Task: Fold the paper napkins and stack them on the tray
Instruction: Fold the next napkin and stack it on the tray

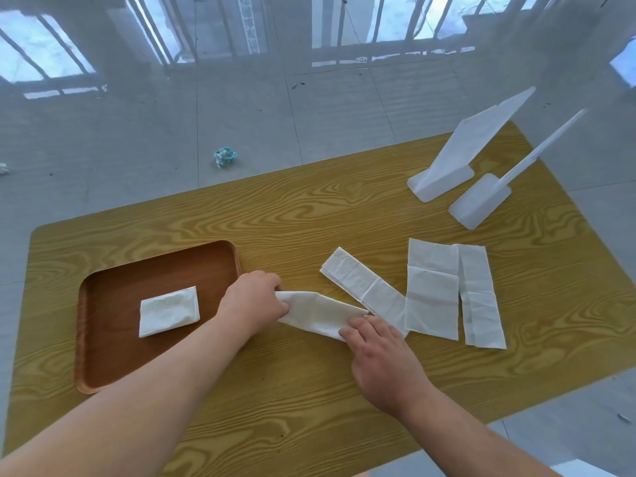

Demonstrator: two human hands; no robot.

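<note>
Floor scrap: a small white crumpled scrap [2, 168] lies at the far left edge of the frame, on the grey tiled floor [137, 139].
Tray: a brown wooden tray [103, 356] sits on the lower left part of the wood-grain table [275, 218], its right rim near the left hand.
Folded napkin: one folded napkin [169, 316], a small white rectangle, lies flat inside the tray, slightly tilted.
Wrapper: a crumpled teal and white wrapper [225, 156] lies on the floor beyond the table's far edge, upper middle of the frame.
Left hand: the left hand [254, 301], just right of the tray, pinches the left end of the napkin being folded [316, 313], fingers closed on the paper.
Napkin being folded: it stretches across the middle of the frame between the two hands, partly doubled over, lifted a little at the left.
Right hand: the right hand [382, 352] presses flat on the right end of that napkin, fingers spread and extended, pinning rather than clasping.
Unfolded napkins: a long diagonal napkin [358, 280] lies right of centre; a wider creased napkin [432, 292] overlaps its lower end; a narrow napkin [480, 297] lies just beside that, at the right.
Stands: two white plastic stands [461, 156] rise in the upper right of the table, the right-hand stand [481, 197] close beside the other.
</note>
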